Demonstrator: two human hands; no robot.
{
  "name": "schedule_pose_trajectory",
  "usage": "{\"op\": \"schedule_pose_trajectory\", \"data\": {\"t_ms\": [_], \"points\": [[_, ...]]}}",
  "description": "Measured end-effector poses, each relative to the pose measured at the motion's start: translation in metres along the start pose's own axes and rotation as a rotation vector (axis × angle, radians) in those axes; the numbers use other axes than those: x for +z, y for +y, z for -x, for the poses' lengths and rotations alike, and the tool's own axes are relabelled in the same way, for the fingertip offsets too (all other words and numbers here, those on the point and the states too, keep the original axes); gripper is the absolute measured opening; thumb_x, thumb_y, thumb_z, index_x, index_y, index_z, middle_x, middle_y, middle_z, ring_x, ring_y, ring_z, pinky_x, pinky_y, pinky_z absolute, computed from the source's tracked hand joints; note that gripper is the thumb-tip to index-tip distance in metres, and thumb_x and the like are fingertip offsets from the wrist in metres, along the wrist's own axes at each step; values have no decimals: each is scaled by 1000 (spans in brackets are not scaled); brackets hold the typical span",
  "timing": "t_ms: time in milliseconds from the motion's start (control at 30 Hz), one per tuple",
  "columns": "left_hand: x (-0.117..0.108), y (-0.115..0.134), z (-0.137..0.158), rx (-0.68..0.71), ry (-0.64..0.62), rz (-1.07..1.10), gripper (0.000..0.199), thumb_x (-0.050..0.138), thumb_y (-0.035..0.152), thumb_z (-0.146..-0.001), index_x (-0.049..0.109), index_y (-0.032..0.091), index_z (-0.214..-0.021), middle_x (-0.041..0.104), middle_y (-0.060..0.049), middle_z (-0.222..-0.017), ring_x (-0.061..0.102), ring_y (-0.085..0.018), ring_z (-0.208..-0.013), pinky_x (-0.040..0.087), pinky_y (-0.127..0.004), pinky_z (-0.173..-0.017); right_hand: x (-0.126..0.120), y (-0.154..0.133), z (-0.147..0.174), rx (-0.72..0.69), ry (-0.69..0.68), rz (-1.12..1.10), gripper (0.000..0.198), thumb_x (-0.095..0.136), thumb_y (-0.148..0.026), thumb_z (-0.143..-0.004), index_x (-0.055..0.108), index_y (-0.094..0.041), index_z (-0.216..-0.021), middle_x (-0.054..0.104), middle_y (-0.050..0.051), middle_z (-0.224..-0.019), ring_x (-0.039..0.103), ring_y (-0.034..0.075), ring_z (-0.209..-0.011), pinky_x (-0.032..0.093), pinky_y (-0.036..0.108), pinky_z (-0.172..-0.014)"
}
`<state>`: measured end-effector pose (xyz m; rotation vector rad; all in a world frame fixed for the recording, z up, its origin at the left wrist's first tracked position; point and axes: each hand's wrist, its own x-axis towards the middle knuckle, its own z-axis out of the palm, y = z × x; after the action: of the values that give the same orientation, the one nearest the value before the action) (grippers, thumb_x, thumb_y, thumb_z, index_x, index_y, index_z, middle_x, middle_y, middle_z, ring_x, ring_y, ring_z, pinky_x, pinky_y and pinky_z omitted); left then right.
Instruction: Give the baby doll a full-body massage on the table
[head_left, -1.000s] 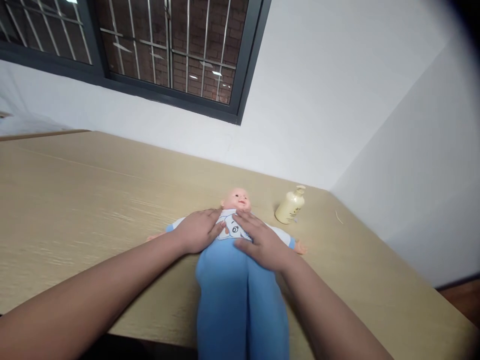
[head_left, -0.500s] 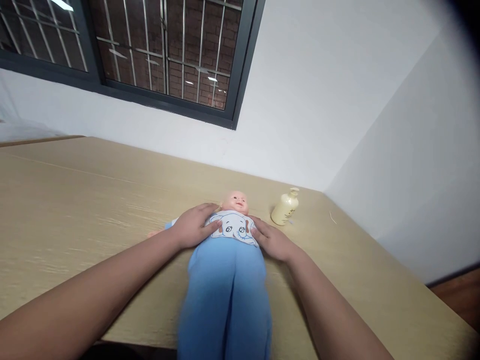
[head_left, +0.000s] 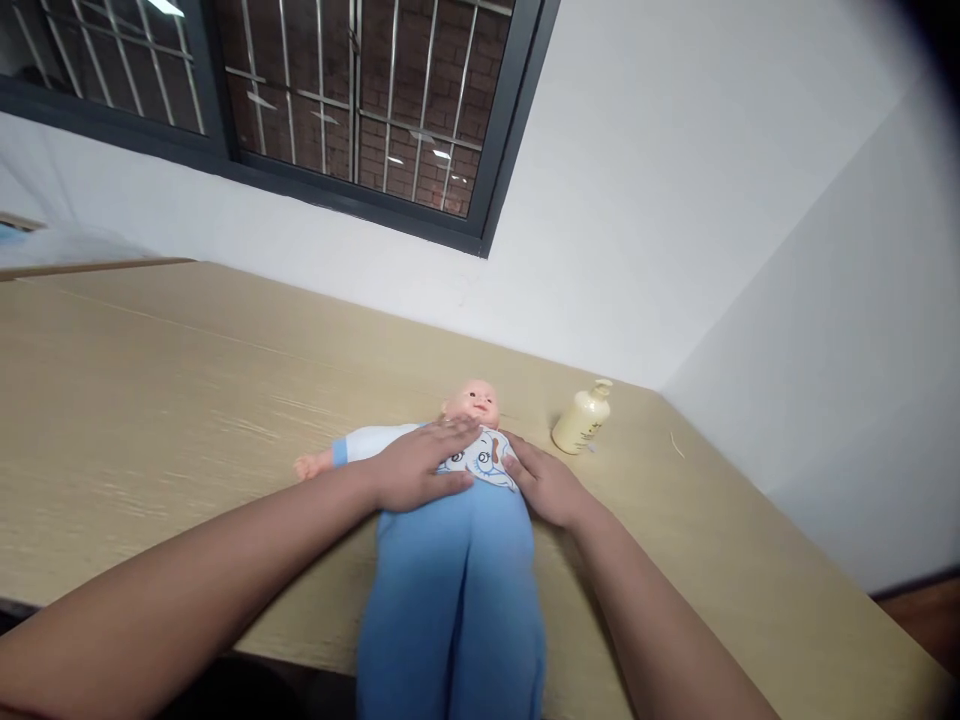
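A baby doll (head_left: 461, 560) lies on its back on the wooden table (head_left: 187, 380), its head toward the wall. It wears blue trousers and a white top with an elephant face on the chest. My left hand (head_left: 420, 465) lies flat across the doll's chest, fingers stretched out, covering part of the elephant print. At the doll's other side, my right hand (head_left: 547, 480) rests against the chest edge with the thumb on the print and the fingers extended along the side. The doll's arm on the left sticks out sideways; the other arm is hidden by my right hand.
A cream pump bottle (head_left: 582, 420) stands on the table right of the doll's head. A thin pale strand (head_left: 677, 444) lies farther right. Behind the table are a white wall (head_left: 600, 200) and a dark-framed barred window (head_left: 360, 110). The table's near edge shows at lower left.
My left hand has slid right from the doll's side onto the middle of its chest, uncovering the white sleeve. My right hand has stayed in place. The view has shifted slightly.
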<state>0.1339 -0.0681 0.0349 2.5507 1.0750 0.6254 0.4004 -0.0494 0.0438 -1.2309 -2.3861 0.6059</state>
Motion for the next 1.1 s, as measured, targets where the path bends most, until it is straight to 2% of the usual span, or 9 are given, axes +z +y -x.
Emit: {"op": "schedule_pose_trajectory", "data": {"t_ms": [133, 233, 333, 500, 600, 700, 767, 967, 1100], "points": [[-4, -17, 4, -108, 104, -25, 65, 33, 59, -100, 48, 19, -149, 47, -9, -154, 42, -26, -144, 34, -40, -117, -2, -1, 2, 2, -7, -9, 55, 34, -61, -100, 45, -35, -148, 57, 2, -146, 57, 27, -129, 45, 46, -108], [-7, -22, 2, -329, 116, -144, 63, 21, 59, -101, 70, 22, -119, 72, -12, -121, 66, -32, -114, 50, -44, -92, -4, 0, 3, 10, -8, -16, 56, 35, -62, -100, 49, -33, -146, 59, 3, -143, 59, 28, -127, 46, 46, -106], [-8, -21, -1, -461, 88, -237, 67, 17, 61, -99, 70, 21, -94, 74, -14, -93, 69, -33, -88, 49, -41, -70, -6, 8, 3, 13, -9, -55, 55, 37, -61, -99, 53, -32, -143, 62, 5, -140, 60, 28, -125, 47, 46, -105], [-6, -13, -3, -468, 95, -233, 64, 16, 59, -100, 67, 21, -93, 73, -15, -93, 68, -32, -85, 45, -39, -66, -5, 12, 0, 80, 177, 5, 56, 46, -61, -95, 61, -23, -134, 63, 11, -137, 58, 31, -127, 47, 50, -107], [-4, -10, -5, -463, 97, -225, 64, 16, 59, -100, 67, 21, -94, 73, -15, -94, 68, -31, -87, 45, -39, -69, 3, -16, 3, -133, 284, 109, 55, 53, -55, -94, 57, -23, -138, 57, 12, -143, 49, 30, -137, 40, 51, -114], [-1, -12, -7, -471, 83, -216, 60, 21, 59, -100, 67, 20, -97, 73, -15, -96, 69, -30, -87, 46, -37, -69, 15, -57, 9, -439, 95, 144, 66, 60, -54, -89, 47, -27, -148, 45, 8, -155, 38, 30, -146, 32, 50, -120], [0, -13, -8, -489, 65, -214, 58, 25, 59, -99, 67, 20, -99, 73, -15, -96, 69, -30, -85, 46, -37, -68, 22, -76, 11, -530, -46, 180, 67, 64, -56, -86, 49, -32, -147, 42, 3, -158, 34, 29, -149, 29, 50, -122], [1, -13, -8, -450, 91, -196, 66, 16, 61, -100, 68, 20, -102, 73, -15, -101, 69, -32, -92, 48, -40, -75, 12, -45, 1, -234, -98, 193, 67, 46, -61, -97, 33, -32, -156, 26, 3, -165, 21, 28, -154, 17, 55, -125], [-13, -21, 0, -388, -11, -111, 67, 19, 65, -98, 66, 23, -120, 73, -13, -117, 67, -33, -105, 48, -41, -83, -6, -10, 4, -61, -55, 43, 69, 41, -60, -99, 24, -30, -159, 23, 3, -166, 26, 28, -152, 27, 53, -122]]}}
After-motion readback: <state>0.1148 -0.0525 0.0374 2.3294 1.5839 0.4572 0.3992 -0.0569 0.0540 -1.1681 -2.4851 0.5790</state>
